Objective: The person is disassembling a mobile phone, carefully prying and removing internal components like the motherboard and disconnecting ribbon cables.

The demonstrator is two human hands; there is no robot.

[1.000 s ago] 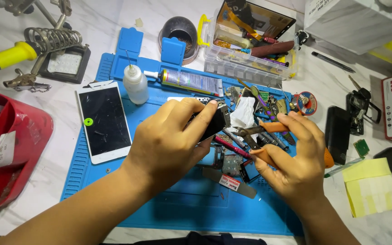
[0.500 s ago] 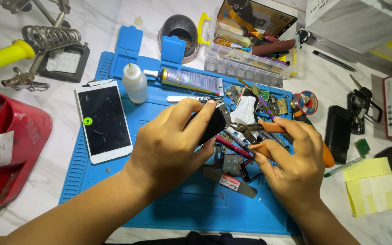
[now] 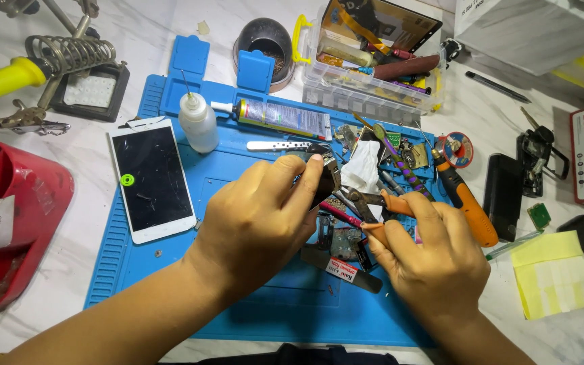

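My left hand is closed over a small dark phone part above the blue repair mat; most of the part is hidden under my fingers. My right hand grips a thin orange-handled tool, whose tip points left toward the part. Under both hands lie a circuit board, tweezers and loose metal pieces. A white phone screen with a cracked black face lies on the mat to the left of my left hand.
A white squeeze bottle and a glue tube lie at the mat's back. Behind them stand a clear parts box and a dark cup. An orange screwdriver, black phone, yellow notes, red bag and soldering stand surround the mat.
My right hand has shifted slightly left and closer to my left hand, bringing the orange-handled tool nearer the dark part. My left hand has stayed in place.
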